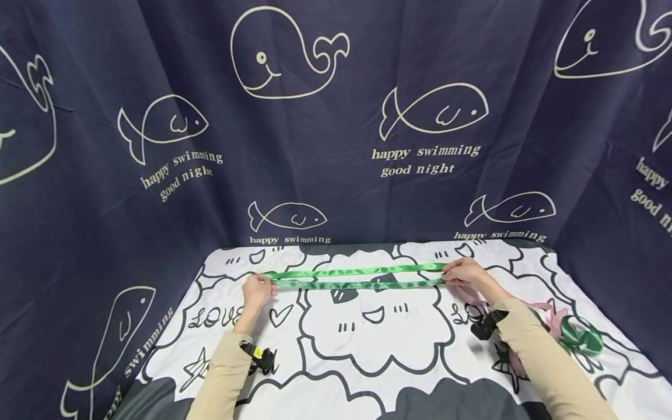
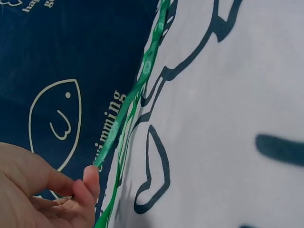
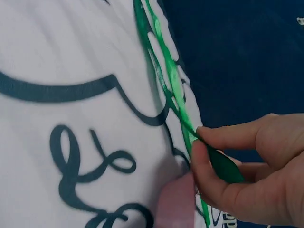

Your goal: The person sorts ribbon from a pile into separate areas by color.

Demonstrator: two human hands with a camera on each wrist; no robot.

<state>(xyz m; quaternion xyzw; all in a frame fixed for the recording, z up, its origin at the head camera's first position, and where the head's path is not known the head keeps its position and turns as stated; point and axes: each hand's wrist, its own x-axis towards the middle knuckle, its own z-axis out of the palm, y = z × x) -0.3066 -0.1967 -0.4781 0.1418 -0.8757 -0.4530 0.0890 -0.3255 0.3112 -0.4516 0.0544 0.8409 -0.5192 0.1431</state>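
Observation:
A light green satin ribbon (image 1: pixel 362 270) and a darker green ribbon (image 1: pixel 362 285) stretch nearly parallel across the far part of the table, between both hands. My left hand (image 1: pixel 257 290) pinches the green ribbon at the left end, where the two strands meet. In the left wrist view, the ribbon (image 2: pixel 111 135) runs up from the fingertips (image 2: pixel 91 180). At the other end, my right hand (image 1: pixel 469 273) pinches the dark green ribbon, whose tail (image 3: pixel 225 166) curves under the palm. The light green strand (image 3: pixel 175 85) passes beside those fingertips; whether they also grip it I cannot tell.
A pink ribbon (image 1: pixel 555 321) trails under the right forearm, and a looped dark green ribbon (image 1: pixel 583 338) lies right of it. The white tablecloth (image 1: pixel 367 344) has black cartoon outlines. A navy curtain (image 1: pixel 341 146) with fish drawings hangs behind and at both sides.

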